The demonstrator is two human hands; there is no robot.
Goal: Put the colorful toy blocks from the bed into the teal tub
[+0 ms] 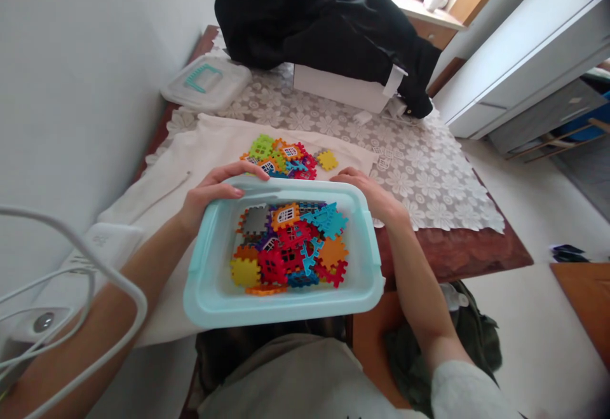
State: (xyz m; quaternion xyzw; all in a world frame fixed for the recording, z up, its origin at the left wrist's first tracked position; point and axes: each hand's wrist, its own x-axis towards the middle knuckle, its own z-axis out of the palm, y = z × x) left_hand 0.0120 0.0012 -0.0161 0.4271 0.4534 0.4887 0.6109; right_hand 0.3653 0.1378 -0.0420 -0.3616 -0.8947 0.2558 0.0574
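Note:
A pale blue plastic bin (286, 314) is tilted toward me over the table's near edge. Inside lies a jumble of notched plastic building tiles (290, 234) in red, orange, yellow, blue and grey, some with white window frames. My left hand (216, 187) is closed on the bin's far left corner, thumb and fingers over the rim. At the far right corner my right hand (359, 187) is curled against the bin, its fingertips hidden behind the rim. Just beyond the bin, a second pile of tiles (286, 157) rests on a cream cloth (223, 130), with one yellow tile (327, 159) beside it.
A clear lid with a teal handle (204, 82) lies at the back left. Black fabric (328, 25) drapes over a white box (338, 88) at the back. White cables (119, 279) and a power strip (102, 247) sit at left, near my forearm.

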